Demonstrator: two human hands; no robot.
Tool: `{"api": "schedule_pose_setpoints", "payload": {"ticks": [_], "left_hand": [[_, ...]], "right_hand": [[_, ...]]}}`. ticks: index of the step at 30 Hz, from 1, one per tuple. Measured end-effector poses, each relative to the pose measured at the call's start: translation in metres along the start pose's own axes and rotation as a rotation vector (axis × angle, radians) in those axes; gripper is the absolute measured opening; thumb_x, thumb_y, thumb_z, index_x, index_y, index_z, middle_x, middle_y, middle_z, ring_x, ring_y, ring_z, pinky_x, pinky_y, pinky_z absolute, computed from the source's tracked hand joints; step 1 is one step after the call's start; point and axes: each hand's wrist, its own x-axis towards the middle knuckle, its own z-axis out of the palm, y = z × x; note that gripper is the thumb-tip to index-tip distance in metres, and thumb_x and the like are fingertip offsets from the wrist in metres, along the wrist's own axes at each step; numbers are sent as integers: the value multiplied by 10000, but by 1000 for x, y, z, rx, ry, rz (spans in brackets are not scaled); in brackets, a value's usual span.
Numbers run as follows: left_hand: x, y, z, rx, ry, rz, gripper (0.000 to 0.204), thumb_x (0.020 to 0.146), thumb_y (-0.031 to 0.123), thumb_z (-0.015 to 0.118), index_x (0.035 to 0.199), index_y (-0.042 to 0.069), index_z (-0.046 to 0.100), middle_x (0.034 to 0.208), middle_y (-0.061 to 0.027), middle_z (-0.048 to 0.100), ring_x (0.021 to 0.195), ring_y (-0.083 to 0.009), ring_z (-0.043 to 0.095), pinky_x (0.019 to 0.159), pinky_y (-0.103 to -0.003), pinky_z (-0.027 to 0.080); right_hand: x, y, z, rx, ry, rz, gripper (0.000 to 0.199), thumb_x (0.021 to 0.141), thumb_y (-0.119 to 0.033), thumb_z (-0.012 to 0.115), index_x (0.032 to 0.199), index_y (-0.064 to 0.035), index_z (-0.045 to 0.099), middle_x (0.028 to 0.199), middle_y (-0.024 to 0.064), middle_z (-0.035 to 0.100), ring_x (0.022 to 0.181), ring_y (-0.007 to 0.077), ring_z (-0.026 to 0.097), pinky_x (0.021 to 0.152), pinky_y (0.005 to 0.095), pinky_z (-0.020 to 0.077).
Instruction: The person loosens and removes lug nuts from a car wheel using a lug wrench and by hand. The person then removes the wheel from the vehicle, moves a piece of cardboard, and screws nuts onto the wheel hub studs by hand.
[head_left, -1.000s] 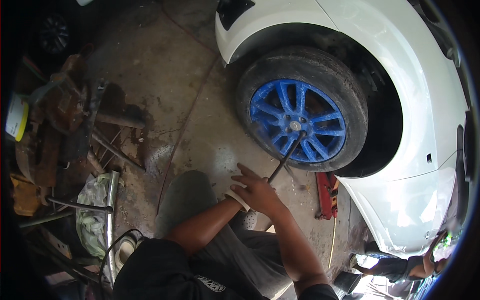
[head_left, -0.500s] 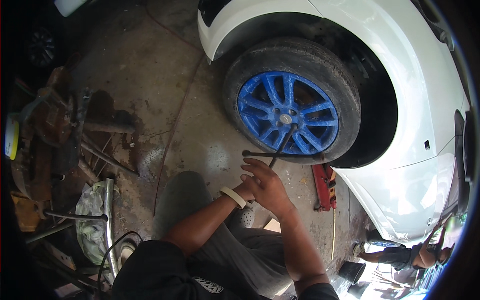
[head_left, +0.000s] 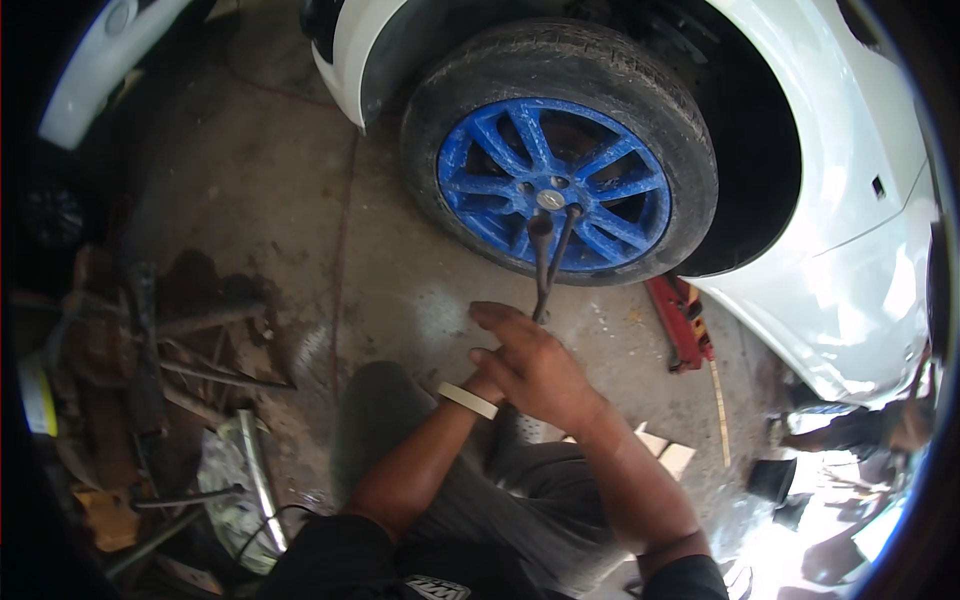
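A blue-painted wheel (head_left: 480,184) with a dark, dusty tyre (head_left: 430,150) sits in the white car's front arch. A dark cross-shaped lug wrench (head_left: 556,262) has one arm's end at the wheel, just below its centre cap. Another arm points up, its socket end in front of the spokes. My right hand (head_left: 545,372) is at the near part of the wrench, back upward, with its fingers stretched out and apart. Behind it, my left hand (head_left: 486,386) is mostly hidden, so its fingers and any hold on the wrench do not show. A pale band circles my left wrist.
A red floor jack (head_left: 677,325) stands under the white car (head_left: 850,300). Rusty metal stands and bars (head_left: 215,375) crowd the left, beside a clear plastic bag (head_left: 228,490). Cardboard pieces (head_left: 668,450) lie right of my legs. Another person (head_left: 860,430) is at the far right.
The wrench has turned: its crossbar, which lay sideways, now points up toward the wheel. My right hand stays by it. The view has shifted, bringing the wheel higher in the picture.
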Motion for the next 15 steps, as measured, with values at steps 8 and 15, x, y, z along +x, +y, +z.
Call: {"api": "schedule_pose_setpoints", "payload": {"ticks": [8,15], "left_hand": [[3,-3,2,99,55,-58,294,1056,210,531,1301,53,490,979,-110,668,745,-183,695,631,-356,602],[-11,-12,-5,216,113,-100,285,1055,213,535,1290,55,501,1000,-105,671,749,-177,694,625,-349,601]], "right_hand": [[5,9,-15,91,155,49,380,928,-173,676,1270,-18,616,1303,154,646,1115,383,665,939,459,551],[-3,23,7,-24,214,-47,402,899,-176,684,1263,-22,611,1311,168,628,1157,383,638,974,468,529]]}}
